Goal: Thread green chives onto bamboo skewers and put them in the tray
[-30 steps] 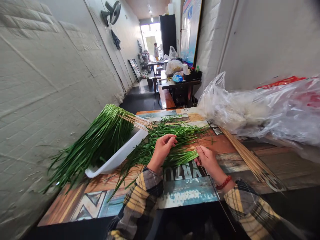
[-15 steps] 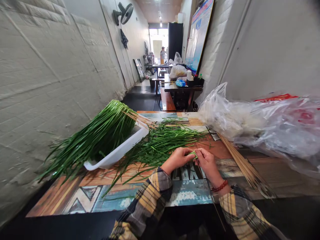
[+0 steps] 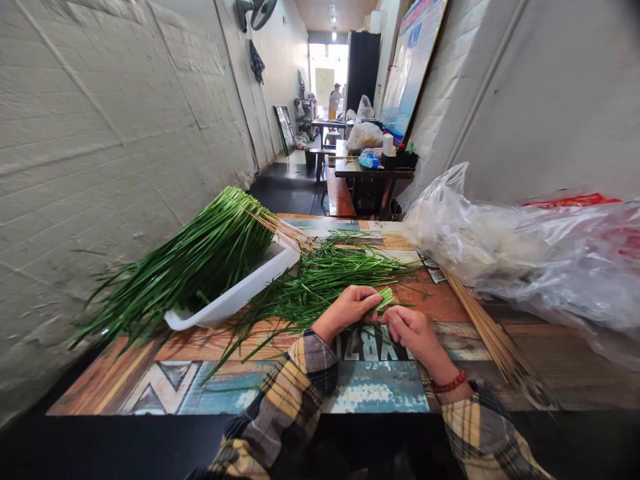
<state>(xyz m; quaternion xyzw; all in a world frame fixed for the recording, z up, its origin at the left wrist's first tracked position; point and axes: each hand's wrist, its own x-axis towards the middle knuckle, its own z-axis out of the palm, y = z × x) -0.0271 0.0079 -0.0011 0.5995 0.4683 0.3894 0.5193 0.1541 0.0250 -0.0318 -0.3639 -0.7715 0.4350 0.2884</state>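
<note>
My left hand (image 3: 353, 307) is closed around a small bunch of garlic chives (image 3: 385, 299), whose pale cut ends point up and to the right. Just beside it, my right hand (image 3: 409, 328) has its fingers curled in a pinch at the bunch's lower side; what they grip is hidden. Loose garlic chives (image 3: 325, 283) lie spread on the patterned tabletop (image 3: 375, 390) behind my hands. To the left, a big bundle of garlic chives (image 3: 200, 247) rests in a white tray (image 3: 235, 300), with several thin wooden skewers (image 3: 283, 230) at its right end.
More wooden skewers (image 3: 485, 327) lie in a bunch at the right, partly under clear plastic bags (image 3: 540, 247). Beyond stand another table (image 3: 370, 170) with bags and a bench (image 3: 340, 193). A person (image 3: 335, 100) is far off near the doorway. White walls (image 3: 120, 133) flank both sides.
The skewer that hung below my right hand no longer shows. My right hand has moved slightly down, and more of the bunch's cut ends stick out of my left hand. The view has shifted slightly.
</note>
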